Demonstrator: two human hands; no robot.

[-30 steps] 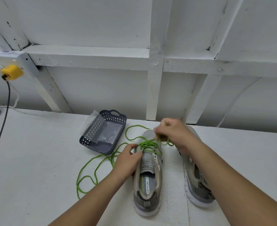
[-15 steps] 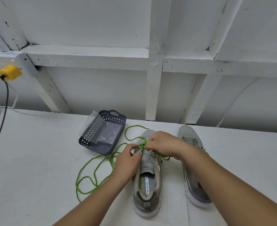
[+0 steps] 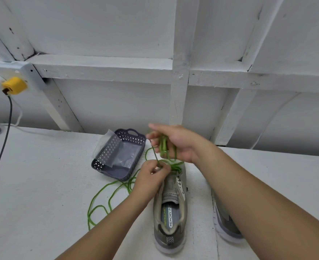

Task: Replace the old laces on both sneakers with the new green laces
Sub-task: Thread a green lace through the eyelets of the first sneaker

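My left hand [image 3: 151,175] pinches the thin bright-green cord lace [image 3: 106,196] at the far eyelets of the grey-beige mesh sneaker [image 3: 171,209], centre of the white tabletop [image 3: 42,184]. My right hand [image 3: 173,143] is lifted just beyond, fingers curled w/ several lace strands looped thru them. Rest of the lace trails left in loose coils, near the dark-grey perforated plastic basket [image 3: 134,136].

Risks, imo: coils snag or knot as I pull; loops slip off my right fingers; hard tug drags the sneaker. 2nd sneaker [image 3: 228,224] is mostly hidden under my right arm, its lacing can't be told.
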